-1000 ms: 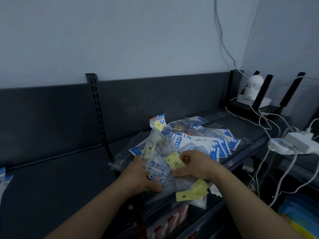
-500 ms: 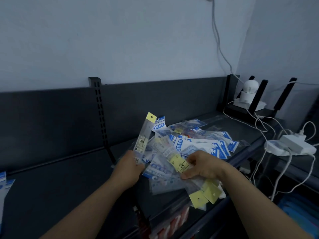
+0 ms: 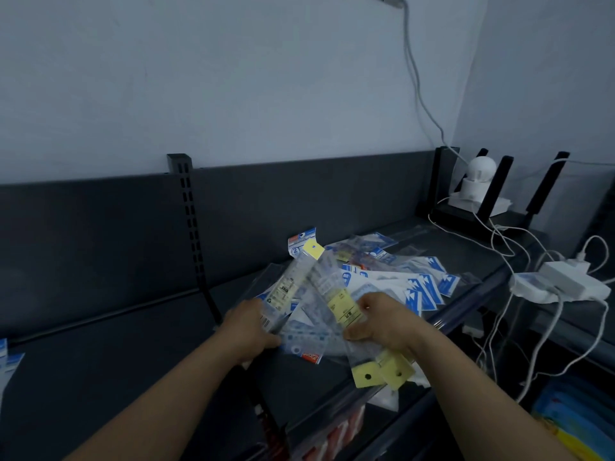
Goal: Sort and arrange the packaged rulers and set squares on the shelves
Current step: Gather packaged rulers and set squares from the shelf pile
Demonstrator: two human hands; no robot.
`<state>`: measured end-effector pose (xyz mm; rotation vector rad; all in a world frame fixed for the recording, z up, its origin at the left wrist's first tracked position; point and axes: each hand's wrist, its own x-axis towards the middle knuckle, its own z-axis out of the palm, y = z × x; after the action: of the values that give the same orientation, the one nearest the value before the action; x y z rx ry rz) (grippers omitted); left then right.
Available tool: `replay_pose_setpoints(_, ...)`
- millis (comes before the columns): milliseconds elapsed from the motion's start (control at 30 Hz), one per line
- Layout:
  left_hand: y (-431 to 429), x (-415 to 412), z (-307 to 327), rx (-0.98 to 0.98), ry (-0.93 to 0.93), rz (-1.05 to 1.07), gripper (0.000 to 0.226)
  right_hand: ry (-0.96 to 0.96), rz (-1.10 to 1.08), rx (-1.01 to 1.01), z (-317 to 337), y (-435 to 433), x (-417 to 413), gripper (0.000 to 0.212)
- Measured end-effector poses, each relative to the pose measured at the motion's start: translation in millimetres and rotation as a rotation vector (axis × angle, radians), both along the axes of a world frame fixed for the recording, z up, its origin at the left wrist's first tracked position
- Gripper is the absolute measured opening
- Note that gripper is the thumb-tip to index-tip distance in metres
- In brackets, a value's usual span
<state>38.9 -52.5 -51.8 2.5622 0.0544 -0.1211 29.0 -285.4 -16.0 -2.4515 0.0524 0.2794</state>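
Head view. Left hand (image 3: 253, 324), fingers curled round the lower end of a slim ruler packet (image 3: 289, 289), its yellow tab pointing up and away. Right hand (image 3: 382, 322), fingers pinching a fan of ruler packets (image 3: 344, 312), their yellow tabs hanging toward the shelf edge. Behind both hands, a heap of blue-labelled packets (image 3: 412, 284) lies on the dark shelf (image 3: 100, 354).

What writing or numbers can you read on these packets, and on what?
"2", circled: on the upright blue header card.
Yellow label of the ruler packet in the left hand: too blurred.
Yellow label of the clear packet in the right hand: too blurred.
Other print: too small.
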Motion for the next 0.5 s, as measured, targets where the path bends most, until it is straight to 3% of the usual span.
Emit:
replay_pose_setpoints(300,-4,-2,-8,-0.1,-0.068,0.048,0.057,0.059,0.092,-0.003,4,12,-6,0.067)
replay_pose_setpoints(500,-9,-9,-7,-0.135,-0.1,0.1,0.053,0.041,0.093,0.018,3,17,-7,0.055)
